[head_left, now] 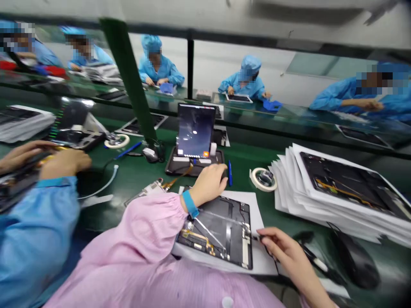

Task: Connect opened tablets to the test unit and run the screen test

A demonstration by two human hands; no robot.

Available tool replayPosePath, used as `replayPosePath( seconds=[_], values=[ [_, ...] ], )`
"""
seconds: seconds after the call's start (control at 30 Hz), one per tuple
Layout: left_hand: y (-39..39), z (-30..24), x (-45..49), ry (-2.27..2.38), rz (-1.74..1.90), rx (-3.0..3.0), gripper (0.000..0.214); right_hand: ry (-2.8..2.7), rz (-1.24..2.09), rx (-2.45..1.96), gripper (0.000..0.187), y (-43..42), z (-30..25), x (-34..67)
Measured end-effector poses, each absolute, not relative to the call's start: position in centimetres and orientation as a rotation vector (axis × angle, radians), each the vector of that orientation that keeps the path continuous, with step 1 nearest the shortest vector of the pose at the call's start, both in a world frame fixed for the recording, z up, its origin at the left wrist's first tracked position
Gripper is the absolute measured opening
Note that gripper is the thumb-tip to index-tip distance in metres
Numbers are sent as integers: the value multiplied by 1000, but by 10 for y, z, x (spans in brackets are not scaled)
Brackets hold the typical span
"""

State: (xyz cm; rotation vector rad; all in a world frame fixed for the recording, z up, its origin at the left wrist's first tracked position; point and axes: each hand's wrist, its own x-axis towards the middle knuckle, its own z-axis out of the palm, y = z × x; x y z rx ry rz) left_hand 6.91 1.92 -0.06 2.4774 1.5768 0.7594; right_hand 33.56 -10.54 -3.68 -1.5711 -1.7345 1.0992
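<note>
An opened tablet (221, 231), its dark insides and flex cables showing, lies on a white sheet (257, 205) right in front of me. My left hand (208, 184), in a pink sleeve with a blue wrist strap, rests on the tablet's far edge with its fingers curled over it. My right hand (282, 250) is at the tablet's right edge. Its fingers are pinched together at a small dark tip that I cannot make out.
A stack of opened tablets on white sheets (337, 188) fills the right. A tape roll (263, 179), a blue pen (230, 171) and an upright lit tablet (195, 130) stand beyond. A black mouse (355, 261) lies at right. A co-worker's blue sleeve (35, 231) crowds the left.
</note>
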Motion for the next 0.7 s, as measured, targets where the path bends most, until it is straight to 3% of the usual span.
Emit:
replayPosePath(
  seconds=[0.1, 0.23, 0.7],
  values=[
    [-6, -13, 83, 1330, 475, 2603, 19, -1651, 1019, -1597, 29, -110, -33, 324],
    [-2, -33, 87, 1290, 290, 2678, 23, -1501, 973, -1675, 28, -112, -39, 313],
    [14, -39, 85, 1412, 230, 2410, 42, -1152, 1327, -1520, 30, -99, -42, 313]
  ],
)
